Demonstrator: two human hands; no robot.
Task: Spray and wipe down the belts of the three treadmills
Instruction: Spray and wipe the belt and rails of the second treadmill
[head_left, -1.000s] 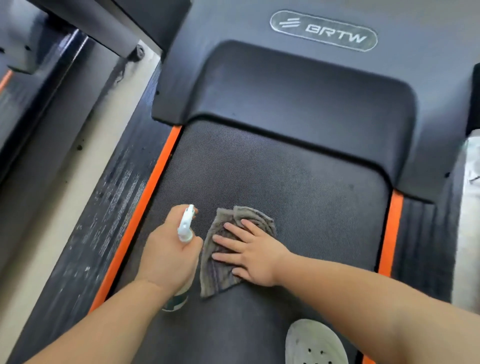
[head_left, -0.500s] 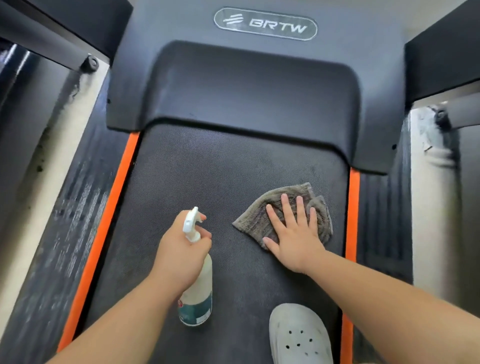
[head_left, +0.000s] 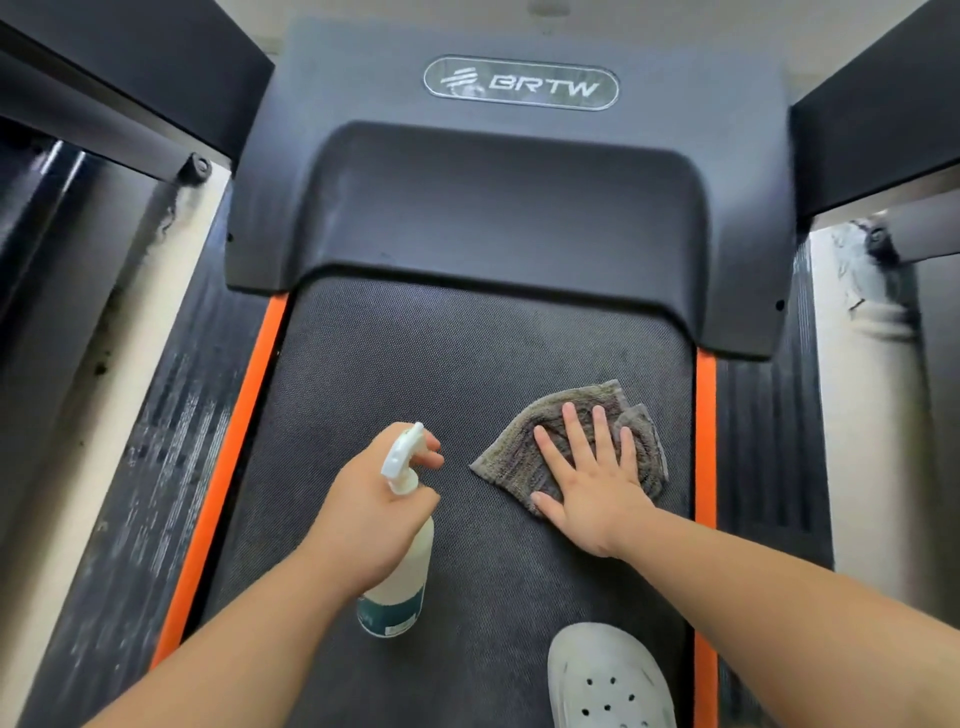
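A dark textured treadmill belt (head_left: 441, 374) runs between two orange strips under a grey motor cover marked BRTW (head_left: 519, 208). My left hand (head_left: 374, 512) is wrapped around a white spray bottle (head_left: 400, 587) with a teal label, its nozzle pointing forward above the belt's middle. My right hand (head_left: 592, 483) lies flat with spread fingers on a crumpled grey cloth (head_left: 641, 441), pressing it to the belt near the right orange strip (head_left: 705, 441).
My white perforated shoe (head_left: 608, 680) stands on the belt at the bottom. Dusty black side rails (head_left: 156, 467) flank the belt. Pale floor strips (head_left: 119, 395) separate this treadmill from neighbouring dark treadmills on the left (head_left: 47, 260) and right (head_left: 935, 364).
My right hand slid the cloth from beside the bottle across the belt to the right side. The left hand with the bottle stayed near the middle.
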